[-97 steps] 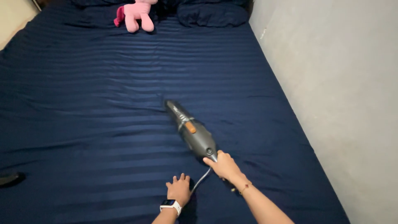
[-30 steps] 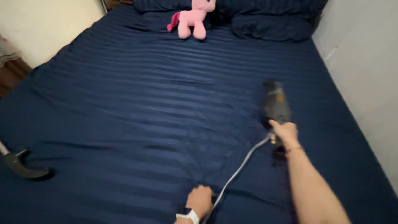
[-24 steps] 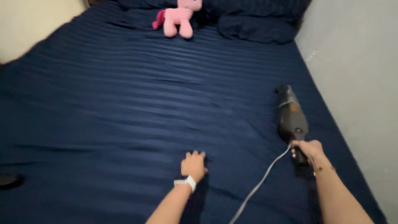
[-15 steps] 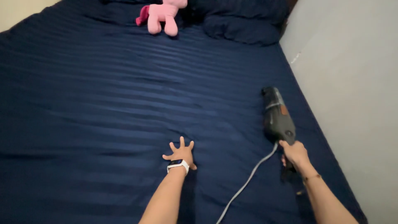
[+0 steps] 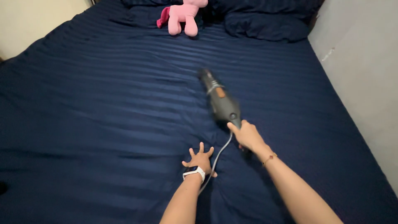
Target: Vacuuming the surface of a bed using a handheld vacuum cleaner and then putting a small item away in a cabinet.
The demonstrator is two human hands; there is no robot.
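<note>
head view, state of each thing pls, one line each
handheld vacuum: gripped at the handle, nozzle on the sheet, motion-blurred
right hand: closed on the vacuum handle
left hand: fingers spread, flat on the sheet
cord: trailing past the left hand
pink plush toy: lying by the pillows
bed sheet: spread, lightly wrinkled

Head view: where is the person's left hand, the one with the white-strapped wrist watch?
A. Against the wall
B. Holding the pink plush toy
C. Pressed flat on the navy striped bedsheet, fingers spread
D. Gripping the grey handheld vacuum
C: the left hand lies spread on the navy striped bedsheet, while the right hand grips the grey handheld vacuum.
</note>
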